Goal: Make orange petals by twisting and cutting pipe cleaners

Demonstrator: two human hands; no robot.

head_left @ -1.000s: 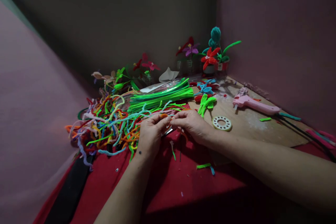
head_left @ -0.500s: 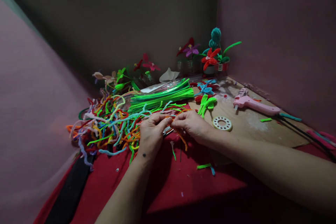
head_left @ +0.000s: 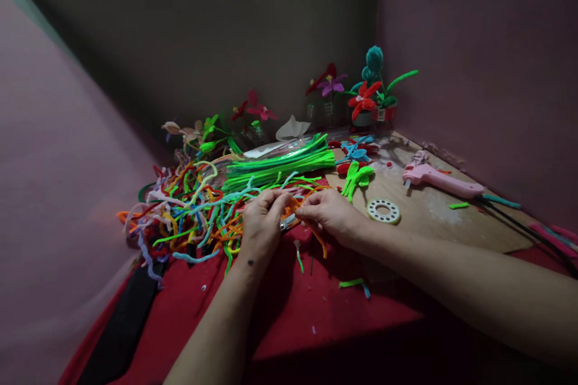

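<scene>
My left hand (head_left: 264, 216) is closed, thumb against fingers, on an orange pipe cleaner (head_left: 321, 243). Facing it, my right hand (head_left: 329, 210) pinches the same orange strand, whose loose end hangs below the fingers. Part of the strand between the hands is hidden by my fingertips. Just under them lies a small metal tool (head_left: 288, 222), mostly covered, so its kind is unclear. A tangle of loose coloured pipe cleaners (head_left: 189, 216) spreads to the left of my left hand. Behind the hands rests a plastic-wrapped bundle of green pipe cleaners (head_left: 280, 163).
A pink glue gun (head_left: 445, 180) with a black cord lies on a brown board (head_left: 487, 228) at the right. Near my right forearm is a white ring with holes (head_left: 383, 203). Pipe-cleaner flowers (head_left: 363, 99) stand along the back. Green and blue scraps (head_left: 351, 283) lie on the red cloth (head_left: 289, 313).
My fingertips have moved slightly apart, so more of the orange strand and the metal tool shows between them. Both hands keep nearly the same place.
</scene>
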